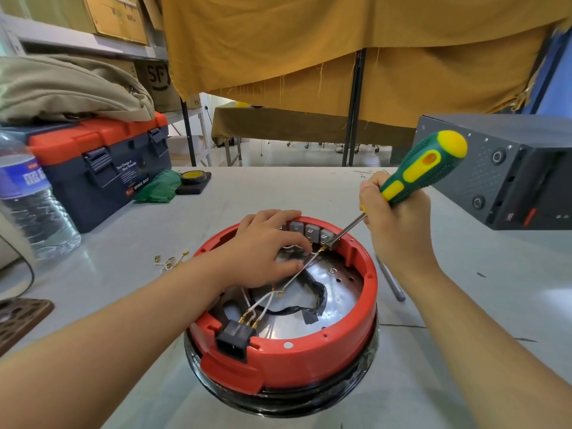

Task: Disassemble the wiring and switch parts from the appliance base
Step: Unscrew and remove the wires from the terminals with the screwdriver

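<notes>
Appliance base point(297, 351): round, red plastic rim over a black lower ring, lying upturned on the grey table point(464, 305) near its near edge, centred. The open cavity faces up and shows a metal plate.

Power inlet socket point(232, 338): black, set in the near wall of the rim, with three brass-tipped white wires point(263, 301) running from it toward the middle.

Switch block point(309, 232): a row of grey switches along the far wall of the rim.

Screwdriver point(424, 168): green and yellow handle. Its long axis runs diagonally, with the handle up toward the table's far right and the tip down-left at the rightmost switch terminal.

Right hand point(396, 224): wrapped round the lower handle of the screwdriver.

Left hand point(269, 249): laid over the far-left part of the cavity, fingers on the far rim, thumb and forefinger pinching a white wire beside the switch block.

Loose terminals point(171, 261): small brass connectors with white leads on the table, left of the base.

Toolbox point(102, 168): navy with an orange lid, at the far left edge; the label reads "WING BOX" and "Best Design & Most Versatile". A folded khaki cloth point(68, 88) lies on top.

Water bottle point(28, 196): clear with a blue label whose print is unreadable, at the left edge.

Cardboard box point(161, 78): marked "SF", on shelving behind.

Grey metal case point(495, 168): at the far right.
</notes>
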